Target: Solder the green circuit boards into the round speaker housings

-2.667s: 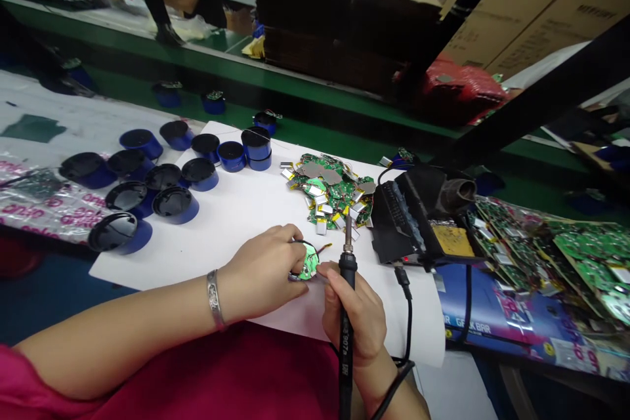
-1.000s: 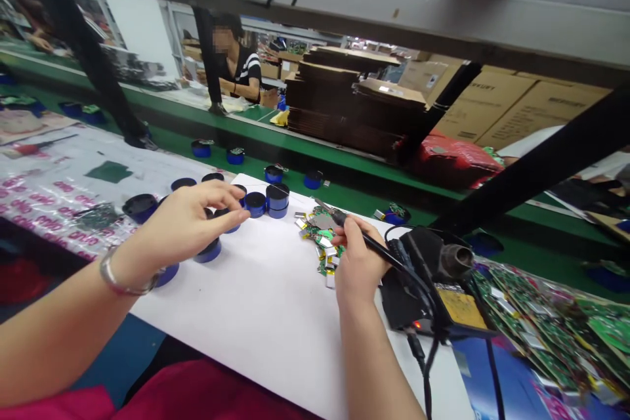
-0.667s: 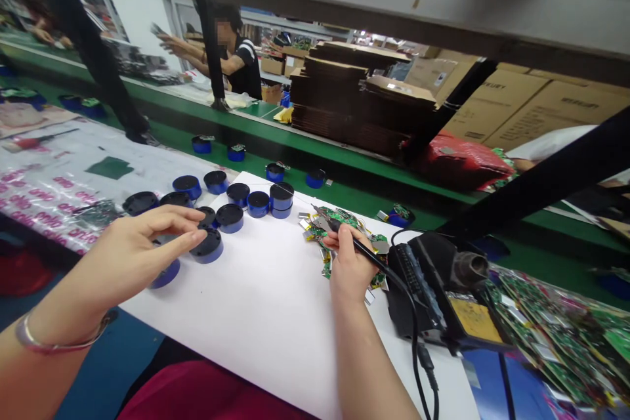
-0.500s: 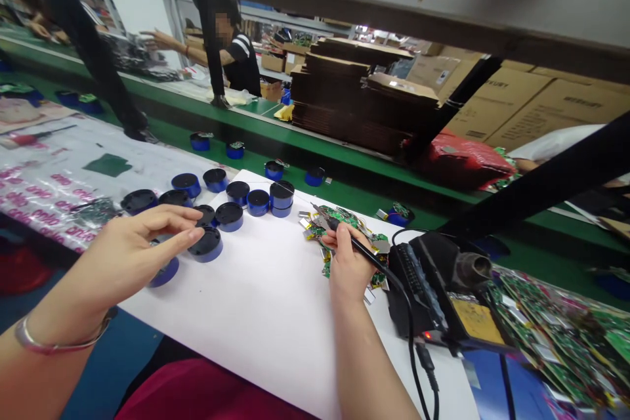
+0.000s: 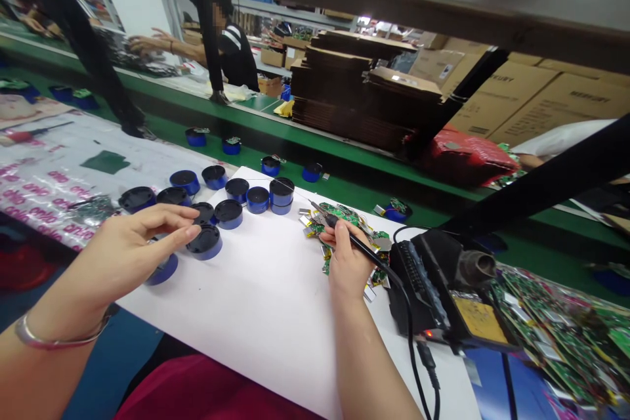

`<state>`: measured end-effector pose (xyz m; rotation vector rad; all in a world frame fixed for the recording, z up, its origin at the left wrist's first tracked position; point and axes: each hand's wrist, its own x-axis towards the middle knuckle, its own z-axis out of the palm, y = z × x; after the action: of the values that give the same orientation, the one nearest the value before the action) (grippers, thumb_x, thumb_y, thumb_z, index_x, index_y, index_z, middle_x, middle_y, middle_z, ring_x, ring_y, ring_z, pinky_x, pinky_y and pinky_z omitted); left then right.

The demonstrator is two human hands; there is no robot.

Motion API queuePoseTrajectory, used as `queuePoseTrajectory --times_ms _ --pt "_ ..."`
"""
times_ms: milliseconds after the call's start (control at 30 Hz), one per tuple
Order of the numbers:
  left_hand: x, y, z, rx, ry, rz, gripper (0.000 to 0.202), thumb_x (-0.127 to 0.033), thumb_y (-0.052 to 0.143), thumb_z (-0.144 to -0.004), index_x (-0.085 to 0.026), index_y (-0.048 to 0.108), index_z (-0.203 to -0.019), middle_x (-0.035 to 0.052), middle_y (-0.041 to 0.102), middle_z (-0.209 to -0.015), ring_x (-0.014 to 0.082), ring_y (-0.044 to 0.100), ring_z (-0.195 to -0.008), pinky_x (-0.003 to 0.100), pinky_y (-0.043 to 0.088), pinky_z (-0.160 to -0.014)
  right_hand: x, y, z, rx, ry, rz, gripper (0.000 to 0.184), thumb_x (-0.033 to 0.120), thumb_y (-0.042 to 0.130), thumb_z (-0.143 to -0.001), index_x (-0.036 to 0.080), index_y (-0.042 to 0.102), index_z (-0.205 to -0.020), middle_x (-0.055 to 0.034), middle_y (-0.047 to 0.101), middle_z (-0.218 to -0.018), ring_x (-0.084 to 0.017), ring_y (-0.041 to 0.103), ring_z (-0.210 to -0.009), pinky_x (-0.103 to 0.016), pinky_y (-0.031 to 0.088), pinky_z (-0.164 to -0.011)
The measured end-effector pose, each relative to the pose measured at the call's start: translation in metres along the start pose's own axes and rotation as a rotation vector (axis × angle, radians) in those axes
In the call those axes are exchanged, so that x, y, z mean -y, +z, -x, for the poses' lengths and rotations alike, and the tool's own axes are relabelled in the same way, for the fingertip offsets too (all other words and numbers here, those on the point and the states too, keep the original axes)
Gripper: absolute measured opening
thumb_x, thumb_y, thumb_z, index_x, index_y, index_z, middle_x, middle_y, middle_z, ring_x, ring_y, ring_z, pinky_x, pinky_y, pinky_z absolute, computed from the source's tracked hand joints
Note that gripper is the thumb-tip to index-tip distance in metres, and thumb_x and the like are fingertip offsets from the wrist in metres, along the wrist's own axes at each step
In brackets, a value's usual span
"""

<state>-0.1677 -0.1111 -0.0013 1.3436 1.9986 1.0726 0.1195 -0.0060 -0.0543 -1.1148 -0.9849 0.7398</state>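
flat white paper sheet [image 5: 266, 315] | round blue plastic cups [image 5: 258, 201], black inside, near its far-left corner | heaped green circuit boards [image 5: 352, 215], flecked silver and yellow, by its far edge | slim black soldering iron [image 5: 364, 249] (grey metal tip [image 5: 317, 208])

Bright light whitens the paper [image 5: 268, 315]; picture edges look stretched and soft.

Dark cardboard stack [image 5: 329, 88], red plastic bag [image 5: 462, 159]

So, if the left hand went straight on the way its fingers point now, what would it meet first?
Probably the round blue-and-black housing just ahead of the left hand in the picture. Depth is unclear, though: if the hand is higher up, it could pass over.
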Motion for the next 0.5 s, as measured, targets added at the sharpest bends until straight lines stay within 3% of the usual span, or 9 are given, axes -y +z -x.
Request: queuePoseTrajectory --times_ms 367,500 --pt "0.012 -0.010 0.002 -0.050 -0.061 -0.027 0.029 -0.057 0.071 -0.073 -0.029 0.074 -0.080 -0.0019 0.071 -0.124 0.0281 0.064 -0.111 0.034 0.049 -0.090 0.002 0.003 0.000 0.021 -0.004 0.020 0.037 0.048 0.070 -0.080 0.014 0.067 -0.096 -0.0057 0.073 -0.082 -0.015 0.070 -0.058 -0.033 0.061 -0.065" --pt "0.022 -0.018 0.006 -0.118 -0.010 -0.080 0.036 -0.059 0.066 -0.076 -0.025 0.074 -0.086 0.0015 0.072 -0.121 0.0267 0.066 -0.106 0.032 0.051 -0.087 0.004 0.004 0.001 0.021 -0.014 0.028 0.038 0.048 0.071 -0.079 0.014 0.068 -0.095 -0.0054 0.073 -0.079 -0.016 0.070 -0.059 -0.033 0.061 -0.064"
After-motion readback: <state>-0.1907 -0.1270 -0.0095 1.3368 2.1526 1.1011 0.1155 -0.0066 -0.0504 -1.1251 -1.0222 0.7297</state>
